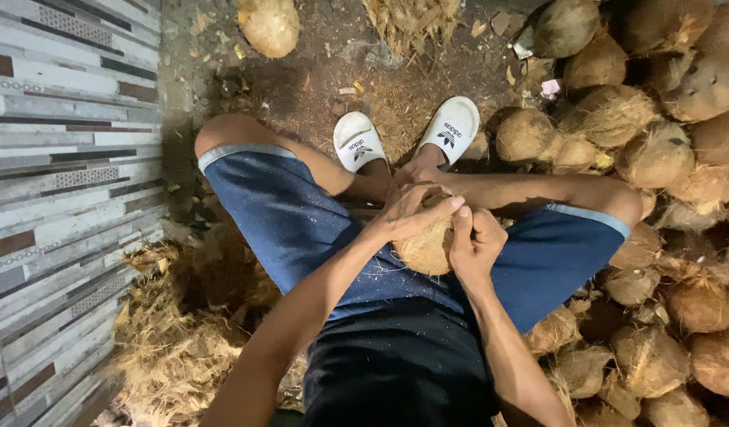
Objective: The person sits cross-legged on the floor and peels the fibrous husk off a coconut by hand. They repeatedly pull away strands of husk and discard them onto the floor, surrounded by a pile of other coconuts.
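You are sitting on the ground with your knees spread, and the coconut [424, 247] rests in your lap between your thighs, near the middle of the scene, just this side of your crossed ankles. Only its pale, fibrous near-left face shows; the rest is covered by your hands, so you cannot tell its long axis for certain, though the visible bulge runs roughly from near-left to far-right, with the far end tucked under your fingers. Your left hand [412, 209] lies over the top of the coconut, fingers curled down across its far side and the palm pressing on the husk, a closed wrap that has hold of the shell from above. Your right hand [474, 245] is pressed against the coconut's right side, fingers bent tight and the thumb up by the left hand's fingertips, pinching at the husk there; what exactly sits between those fingers is hidden. So the coconut lies under the left hand and to the left of the right hand, touching both. On your right a heap of husked coconuts [657, 237] fills the floor. A pile of loose fibre [171, 348] lies at the near left, beside a tiled wall [56, 158]. Your white sandals [404, 134] rest on the dirt floor farther out.
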